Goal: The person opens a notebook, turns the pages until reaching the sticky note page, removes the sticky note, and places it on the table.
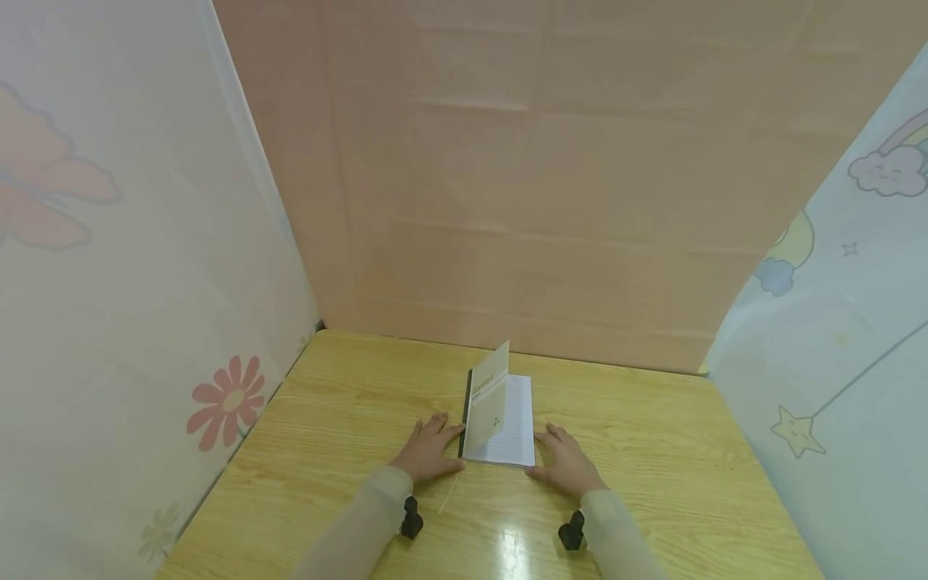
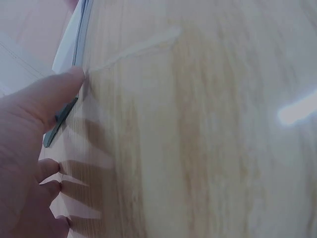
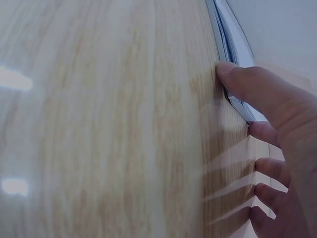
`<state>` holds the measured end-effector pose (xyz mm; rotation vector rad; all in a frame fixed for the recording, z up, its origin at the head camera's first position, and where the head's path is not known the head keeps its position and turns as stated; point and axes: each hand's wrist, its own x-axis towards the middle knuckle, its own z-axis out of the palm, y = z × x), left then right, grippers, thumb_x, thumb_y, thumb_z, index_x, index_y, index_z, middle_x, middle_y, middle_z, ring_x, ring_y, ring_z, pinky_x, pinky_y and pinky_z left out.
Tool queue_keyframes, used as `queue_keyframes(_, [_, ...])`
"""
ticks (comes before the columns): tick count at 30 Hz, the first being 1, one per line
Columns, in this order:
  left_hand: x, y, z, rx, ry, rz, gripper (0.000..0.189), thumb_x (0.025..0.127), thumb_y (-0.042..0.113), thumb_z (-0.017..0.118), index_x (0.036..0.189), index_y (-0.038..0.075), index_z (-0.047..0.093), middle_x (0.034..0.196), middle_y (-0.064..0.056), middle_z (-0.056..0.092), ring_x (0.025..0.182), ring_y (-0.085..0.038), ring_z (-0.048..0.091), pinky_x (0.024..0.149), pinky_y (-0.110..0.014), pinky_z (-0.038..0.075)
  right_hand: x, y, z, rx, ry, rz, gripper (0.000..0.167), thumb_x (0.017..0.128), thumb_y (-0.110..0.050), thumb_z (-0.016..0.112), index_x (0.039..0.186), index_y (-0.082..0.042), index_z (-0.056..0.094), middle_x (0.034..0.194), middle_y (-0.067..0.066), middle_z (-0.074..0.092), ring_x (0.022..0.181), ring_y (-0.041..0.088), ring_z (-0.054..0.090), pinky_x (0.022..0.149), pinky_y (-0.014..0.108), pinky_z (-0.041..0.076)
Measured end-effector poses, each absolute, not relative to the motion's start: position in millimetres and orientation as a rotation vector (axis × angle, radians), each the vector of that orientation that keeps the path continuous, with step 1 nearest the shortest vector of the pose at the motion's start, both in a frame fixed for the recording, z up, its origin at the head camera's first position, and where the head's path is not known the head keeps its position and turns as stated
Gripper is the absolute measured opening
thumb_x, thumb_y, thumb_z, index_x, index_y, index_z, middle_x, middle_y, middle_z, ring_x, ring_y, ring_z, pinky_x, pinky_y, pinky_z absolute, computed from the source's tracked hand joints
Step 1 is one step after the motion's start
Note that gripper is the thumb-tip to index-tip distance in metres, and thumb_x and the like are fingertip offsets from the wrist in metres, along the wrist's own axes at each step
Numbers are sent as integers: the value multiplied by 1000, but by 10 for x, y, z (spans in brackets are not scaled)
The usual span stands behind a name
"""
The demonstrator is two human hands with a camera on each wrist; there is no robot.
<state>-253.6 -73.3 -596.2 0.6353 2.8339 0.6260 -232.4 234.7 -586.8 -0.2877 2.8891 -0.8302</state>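
Note:
A notebook [image 1: 517,427] with white lined pages lies on the table in the head view, its cream cover [image 1: 487,407] standing partly raised and printed with dark lettering. A dark spine strip runs down its left side. My left hand [image 1: 429,451] is at the near left corner, with its thumb [image 2: 67,84] against the front edge. At the near right corner, my right hand [image 1: 569,463] touches the notebook; its thumb [image 3: 242,82] meets the front edge and its other fingers are by the right side. Fingertips of both hands rest on the tabletop.
The wood-grain table [image 1: 348,395] carries a thin pale strip-like mark [image 1: 448,493] near the left thumb. A peach backdrop [image 1: 522,201] stands behind it, with patterned sheets at the left [image 1: 145,282] and right [image 1: 855,338]. Black wrist devices [image 1: 412,518] sit on both sleeves.

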Motion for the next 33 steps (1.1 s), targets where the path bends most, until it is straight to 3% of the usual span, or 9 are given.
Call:
queue_keyframes(17, [-2540, -721, -5931, 650, 2871, 585, 64, 88, 49, 62, 144, 24, 44, 156, -17, 32, 146, -36, 27, 117, -61, 20, -2325, 2345, -5897, -299, 2915, -812, 80, 71, -53, 78, 136, -13, 53, 152, 19, 36, 142, 45, 28, 105, 67, 33])
queue_keyframes(22, [-2593, -705, -5904, 667, 2870, 631, 65, 86, 47, 66, 143, 22, 47, 154, -18, 35, 144, -38, 31, 115, -60, 27, -2337, 2351, -5916, -289, 2908, -814, 80, 71, -54, 77, 136, -15, 53, 153, 18, 35, 143, 44, 28, 106, 67, 33])
queue_keyframes(30, [-2600, -531, -5334, 718, 2799, 859, 71, 86, 39, 70, 146, 17, 41, 154, -19, 34, 143, -38, 33, 110, -54, 38, -2332, 2349, -5889, -271, 2905, -810, 79, 72, -52, 78, 137, -15, 53, 153, 18, 35, 143, 44, 27, 105, 67, 33])
queue_keyframes(33, [-2555, -447, -5096, 740, 2754, 972, 72, 88, 39, 68, 149, 23, 35, 158, -13, 29, 145, -35, 30, 110, -54, 37, -2327, 2345, -5868, -274, 2905, -816, 78, 72, -51, 78, 136, -15, 53, 153, 18, 35, 142, 45, 28, 105, 68, 33])
